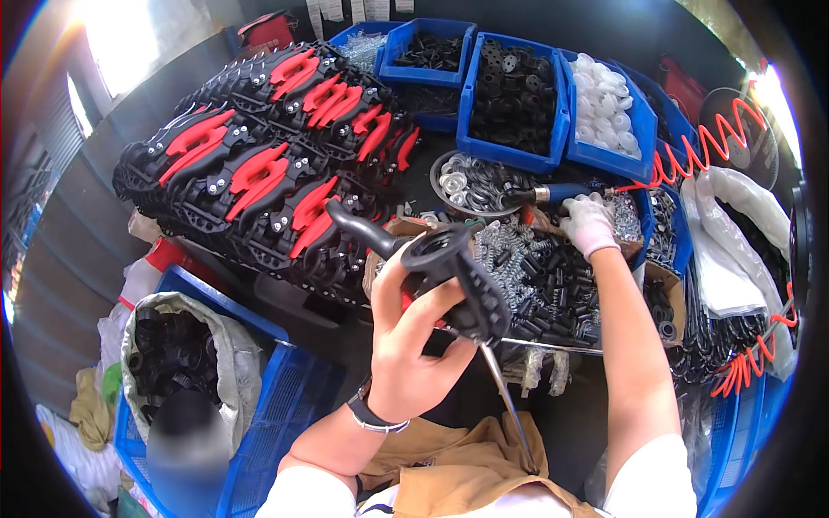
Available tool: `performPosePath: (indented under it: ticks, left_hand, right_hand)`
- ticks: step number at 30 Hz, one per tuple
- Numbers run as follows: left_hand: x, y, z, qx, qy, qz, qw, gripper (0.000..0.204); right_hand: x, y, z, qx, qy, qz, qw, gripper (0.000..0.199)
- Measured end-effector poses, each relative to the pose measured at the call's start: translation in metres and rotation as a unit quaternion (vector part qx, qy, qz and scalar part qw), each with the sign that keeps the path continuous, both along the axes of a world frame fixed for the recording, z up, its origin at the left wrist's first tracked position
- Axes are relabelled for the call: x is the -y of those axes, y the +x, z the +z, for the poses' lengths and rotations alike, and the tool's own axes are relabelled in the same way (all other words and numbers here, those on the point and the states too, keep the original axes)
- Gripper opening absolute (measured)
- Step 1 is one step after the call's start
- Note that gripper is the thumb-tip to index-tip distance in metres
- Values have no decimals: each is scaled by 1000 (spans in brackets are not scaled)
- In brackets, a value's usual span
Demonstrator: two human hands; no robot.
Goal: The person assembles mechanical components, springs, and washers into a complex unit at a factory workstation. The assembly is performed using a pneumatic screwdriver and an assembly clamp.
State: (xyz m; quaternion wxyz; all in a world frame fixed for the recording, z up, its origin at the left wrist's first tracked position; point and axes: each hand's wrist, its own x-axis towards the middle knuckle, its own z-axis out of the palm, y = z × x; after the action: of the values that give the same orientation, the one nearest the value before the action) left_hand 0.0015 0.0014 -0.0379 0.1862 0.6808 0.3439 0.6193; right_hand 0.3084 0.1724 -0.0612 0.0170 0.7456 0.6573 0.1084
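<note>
My left hand [414, 358], bare and with a dark wristband, is wrapped round a black plastic tool body [471, 289]. That body has a round opening at the top, a curved black handle reaching up to the left, and a little red showing behind my fingers. My right hand [591, 226], in a white glove, is at the far edge of the small-parts pile with its fingers curled together; their tips and anything in them are hidden. Just beyond it lies a blue-handled air driver [563, 192]. Coil springs [509, 259] and short black cylinders [561, 298] lie between my hands.
Stacked black assemblies with red triggers [259, 173] fill the left bench. Blue bins of black parts [509, 160] and white plastic parts [641, 154] stand behind, near a metal bowl [439, 186]. A red coiled hose [682, 164] hangs right. A sack [246, 354] sits lower left.
</note>
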Motion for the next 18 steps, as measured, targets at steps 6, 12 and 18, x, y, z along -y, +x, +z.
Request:
performPosePath:
  ticks: [6,12,18]
  left_hand:
    - [-3,12,5,-37,48,17,998,53]
    - [-5,2,-2,-51,36,60,996,56]
    - [-14,17,4,-48,49,23,997,58]
  right_hand:
    - [-8,6,-7,-78,-19,-4,997,35]
    - [-3,9,-22,-2,63,91,994,31]
    - [19,43,3,-116,173,175,962,17]
